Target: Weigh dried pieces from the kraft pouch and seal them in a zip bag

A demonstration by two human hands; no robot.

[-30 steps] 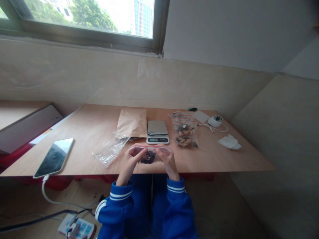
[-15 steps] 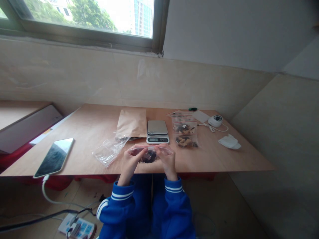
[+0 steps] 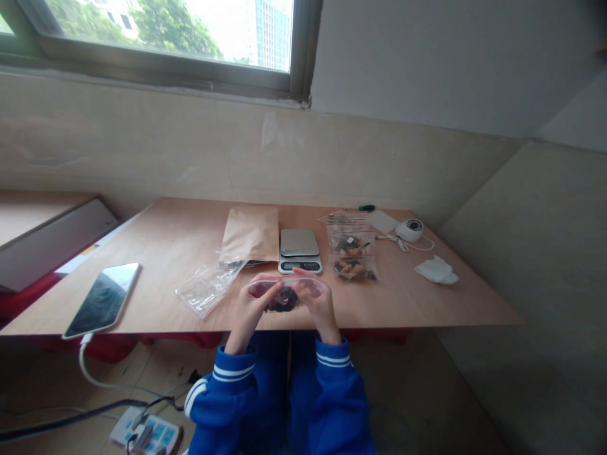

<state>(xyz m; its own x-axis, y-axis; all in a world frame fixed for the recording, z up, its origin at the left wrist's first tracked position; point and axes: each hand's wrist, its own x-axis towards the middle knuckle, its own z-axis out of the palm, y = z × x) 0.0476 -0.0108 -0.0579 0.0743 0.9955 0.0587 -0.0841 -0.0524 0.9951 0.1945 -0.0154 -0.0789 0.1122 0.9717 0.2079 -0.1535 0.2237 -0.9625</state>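
Note:
Both my hands hold a small clear zip bag (image 3: 286,292) with dark pieces inside, just above the table's near edge. My left hand (image 3: 250,309) pinches its left side, fingers closed on the plastic. My right hand (image 3: 321,306) grips the right side, with one finger stretched along the bag's red-lined top. Behind the bag stands a small digital scale (image 3: 299,250). Two filled zip bags (image 3: 353,256) lie to the right of the scale. A brown paper pouch (image 3: 251,234) lies to its left.
An empty clear plastic bag (image 3: 207,287) lies left of my hands. A phone (image 3: 104,298) on a cable rests at the wooden table's (image 3: 417,297) left front. A white round device (image 3: 410,229), a white tissue (image 3: 437,270) and a green pen (image 3: 366,208) sit at the back right. A power strip (image 3: 147,435) lies on the floor.
My hands have shifted slightly on the bag; my right finger now lies stretched along its top edge. Everything else is unmoved.

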